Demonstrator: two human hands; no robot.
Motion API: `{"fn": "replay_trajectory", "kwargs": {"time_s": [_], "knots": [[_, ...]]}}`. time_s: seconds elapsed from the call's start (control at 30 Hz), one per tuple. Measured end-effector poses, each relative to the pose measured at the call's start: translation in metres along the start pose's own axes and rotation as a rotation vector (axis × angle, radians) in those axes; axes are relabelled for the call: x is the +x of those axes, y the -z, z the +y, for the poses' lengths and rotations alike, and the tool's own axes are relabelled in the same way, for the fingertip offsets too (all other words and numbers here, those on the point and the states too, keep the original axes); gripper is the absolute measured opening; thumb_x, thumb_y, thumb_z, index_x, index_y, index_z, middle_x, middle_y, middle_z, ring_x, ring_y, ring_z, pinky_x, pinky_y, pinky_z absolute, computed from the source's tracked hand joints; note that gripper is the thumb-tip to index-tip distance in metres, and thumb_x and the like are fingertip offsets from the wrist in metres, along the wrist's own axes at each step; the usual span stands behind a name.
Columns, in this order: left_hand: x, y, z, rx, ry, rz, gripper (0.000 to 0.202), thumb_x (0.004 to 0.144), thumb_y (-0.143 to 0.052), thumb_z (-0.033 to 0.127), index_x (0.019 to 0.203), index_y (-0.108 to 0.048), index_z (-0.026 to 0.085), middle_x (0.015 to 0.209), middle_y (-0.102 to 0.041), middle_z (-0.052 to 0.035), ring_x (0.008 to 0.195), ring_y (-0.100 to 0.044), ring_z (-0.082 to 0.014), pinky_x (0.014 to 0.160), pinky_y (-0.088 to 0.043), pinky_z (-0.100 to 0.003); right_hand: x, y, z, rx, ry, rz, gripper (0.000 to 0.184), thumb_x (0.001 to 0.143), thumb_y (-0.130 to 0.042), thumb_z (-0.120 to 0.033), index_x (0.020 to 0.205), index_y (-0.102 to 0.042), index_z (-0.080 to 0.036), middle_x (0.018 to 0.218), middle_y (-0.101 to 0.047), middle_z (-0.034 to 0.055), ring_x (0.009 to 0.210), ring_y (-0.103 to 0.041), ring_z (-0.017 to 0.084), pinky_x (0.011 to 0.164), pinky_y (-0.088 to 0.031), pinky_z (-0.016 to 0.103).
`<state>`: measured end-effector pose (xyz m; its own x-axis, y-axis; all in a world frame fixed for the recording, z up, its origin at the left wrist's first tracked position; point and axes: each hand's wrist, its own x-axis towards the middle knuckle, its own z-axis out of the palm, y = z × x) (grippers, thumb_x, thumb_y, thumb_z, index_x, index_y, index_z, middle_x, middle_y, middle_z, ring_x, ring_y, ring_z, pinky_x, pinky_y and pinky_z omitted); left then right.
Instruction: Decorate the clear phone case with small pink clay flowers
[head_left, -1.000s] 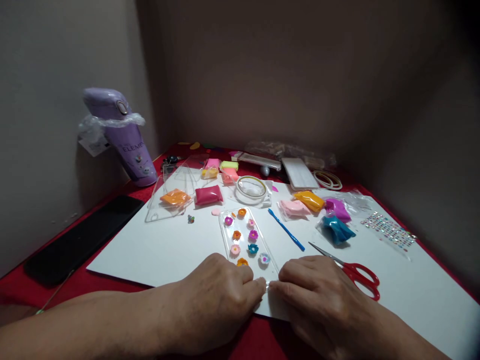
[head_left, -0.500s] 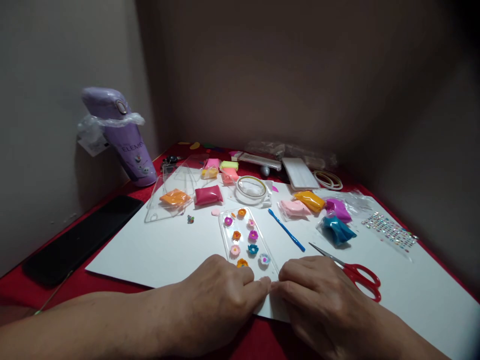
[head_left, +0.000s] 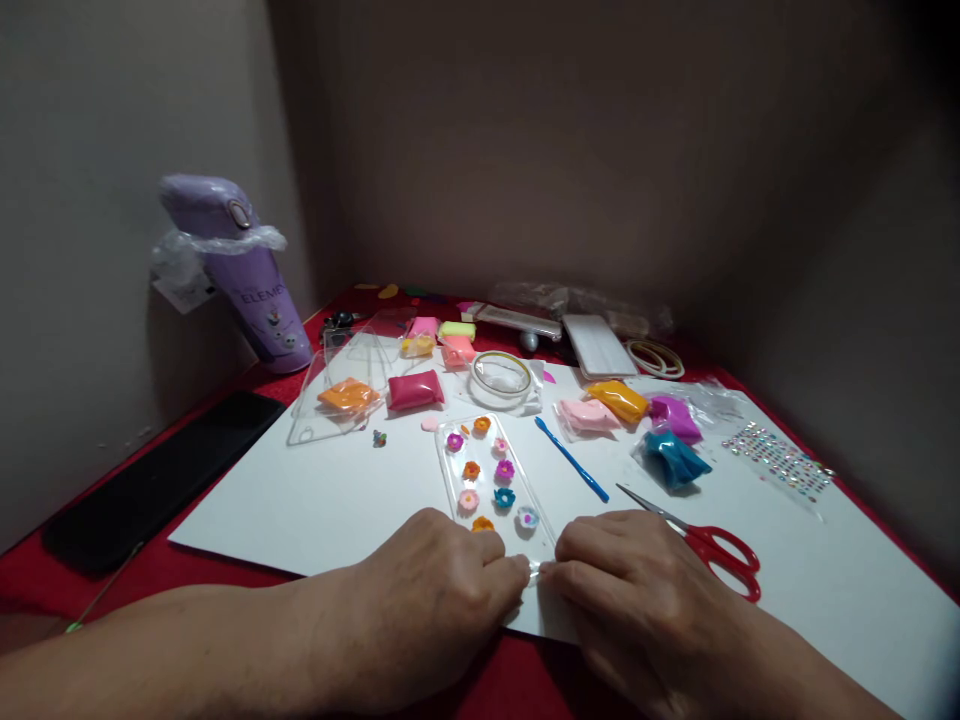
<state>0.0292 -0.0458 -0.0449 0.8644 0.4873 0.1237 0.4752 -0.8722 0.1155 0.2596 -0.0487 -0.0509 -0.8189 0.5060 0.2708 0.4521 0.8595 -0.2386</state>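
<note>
My left hand is closed, thumb and index finger pinching one side of a small shiny piece of clear plastic. Its other side is between the fingertips of my right hand, which is closed as well. What kind of plastic it is, I cannot tell. Just beyond my fingers lies a clear phone case bearing several small clay flowers, among them a teal flower and a magenta flower. The near end of the case is partly hidden by my hands.
Red-handled scissors lie right of my right hand, a blue tool beside the case. Farther back are clay packets, a tape roll and a gem sticker sheet. At left are a black phone and a purple bottle.
My left fingertips have drawn slightly left, away from my right ones. A shiny bit of clear plastic now shows in the gap between them.
</note>
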Motion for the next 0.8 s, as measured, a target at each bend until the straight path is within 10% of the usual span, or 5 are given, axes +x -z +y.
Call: {"fn": "replay_trajectory", "kwargs": {"time_s": [0.8], "knots": [[-0.0011, -0.0027, -0.0023, 0.006, -0.031, 0.028, 0.016, 0.081, -0.048, 0.002, 0.079, -0.049, 0.018, 0.066, -0.051, 0.0033, 0.048, -0.034, -0.0123, 0.042, -0.02, -0.031, 0.0, 0.001, 0.0002, -0.034, 0.017, 0.004, 0.019, 0.08, -0.047, -0.011, 0.092, -0.06, -0.017, 0.069, -0.053, 0.0014, 0.058, -0.041, 0.016, 0.052, -0.018, 0.033]]}}
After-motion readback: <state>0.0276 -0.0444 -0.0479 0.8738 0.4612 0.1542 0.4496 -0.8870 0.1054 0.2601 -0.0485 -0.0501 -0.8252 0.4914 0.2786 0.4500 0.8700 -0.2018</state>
